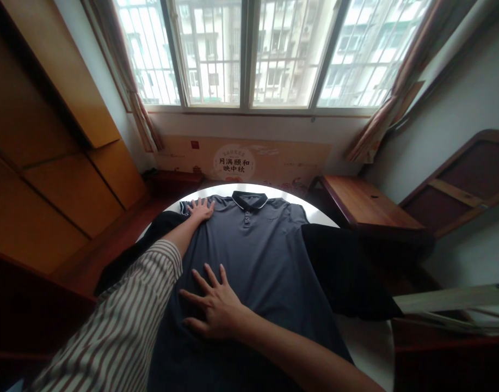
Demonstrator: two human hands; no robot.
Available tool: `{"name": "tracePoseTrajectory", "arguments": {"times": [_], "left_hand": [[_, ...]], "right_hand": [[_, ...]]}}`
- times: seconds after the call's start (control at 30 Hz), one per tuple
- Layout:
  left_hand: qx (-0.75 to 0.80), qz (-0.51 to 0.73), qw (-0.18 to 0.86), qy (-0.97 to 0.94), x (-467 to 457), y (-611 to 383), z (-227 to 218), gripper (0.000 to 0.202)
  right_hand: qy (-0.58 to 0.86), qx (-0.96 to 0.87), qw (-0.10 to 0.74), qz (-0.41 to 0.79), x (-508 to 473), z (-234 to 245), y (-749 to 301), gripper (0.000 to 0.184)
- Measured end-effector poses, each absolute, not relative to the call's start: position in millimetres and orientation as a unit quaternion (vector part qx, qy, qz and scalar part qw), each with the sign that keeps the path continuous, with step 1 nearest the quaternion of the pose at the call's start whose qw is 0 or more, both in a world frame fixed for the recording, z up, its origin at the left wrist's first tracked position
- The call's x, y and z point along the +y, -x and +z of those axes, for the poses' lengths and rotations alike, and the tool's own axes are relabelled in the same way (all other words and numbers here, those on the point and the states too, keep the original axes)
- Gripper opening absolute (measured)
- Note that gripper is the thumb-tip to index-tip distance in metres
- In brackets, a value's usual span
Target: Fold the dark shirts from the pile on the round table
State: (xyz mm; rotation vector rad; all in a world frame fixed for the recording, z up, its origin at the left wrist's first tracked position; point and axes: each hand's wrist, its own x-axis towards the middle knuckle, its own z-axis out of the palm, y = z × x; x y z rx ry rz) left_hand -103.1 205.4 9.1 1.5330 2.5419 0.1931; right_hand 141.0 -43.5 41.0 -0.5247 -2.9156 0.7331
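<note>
A dark grey polo shirt (265, 261) with a black collar lies spread face up, its collar toward the window, on a round white table (322, 216). My left hand (201, 209) rests with fingers spread on the shirt's left shoulder, near the white-edged sleeve. Lower down, my right hand (214, 305) lies flat on the left part of the shirt's body, its fingers wide apart. Neither hand grips the cloth. Black fabric (347, 272) sticks out beyond the shirt's right side, and more black fabric (151, 239) shows at the left, partly behind my left arm.
A wooden desk (371, 204) stands behind the table at the right, near a leaning brown panel (465, 179). Orange-brown cabinets (49, 190) line the left side. A printed banner (249, 160) hangs below the barred window (249, 54). A pale bar (453, 296) juts in at right.
</note>
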Motion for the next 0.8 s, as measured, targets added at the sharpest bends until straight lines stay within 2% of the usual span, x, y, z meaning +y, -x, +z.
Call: {"name": "tracePoseTrajectory", "arguments": {"times": [0.17,0.3,0.4,0.6,0.67,0.73,0.8], "left_hand": [[0.904,0.061,0.058,-0.419,214.5,84.9,16.6,0.07],[0.82,0.077,0.014,-0.567,210.1,58.2,15.3,0.061],[0.736,0.063,0.039,-0.673,202.9,44.4,7.9,0.061],[0.757,0.041,0.05,-0.65,197.2,40.3,3.0,0.069],[0.759,0.042,0.044,-0.648,196.1,39.1,4.2,0.068],[0.766,0.048,0.039,-0.64,194.8,37.3,4.8,0.068],[0.772,0.055,0.035,-0.632,193.8,35.9,4.0,0.069]], "right_hand": [[0.171,-0.954,0.057,0.239,-43.1,35.9,-140.2,0.07],[0.168,-0.955,0.071,0.233,-42.3,31.2,-138.6,0.07],[0.168,-0.957,0.076,0.223,-42.3,29.3,-138.0,0.069],[0.17,-0.964,0.075,0.191,-48.9,32.6,-139.0,0.064],[0.15,-0.969,0.053,0.187,-38.7,42.3,-140.5,0.058],[0.162,-0.966,0.022,0.199,-10.9,58.8,-145.8,0.043],[0.262,-0.942,-0.001,0.209,35.7,79.7,-158.5,0.033]]}}
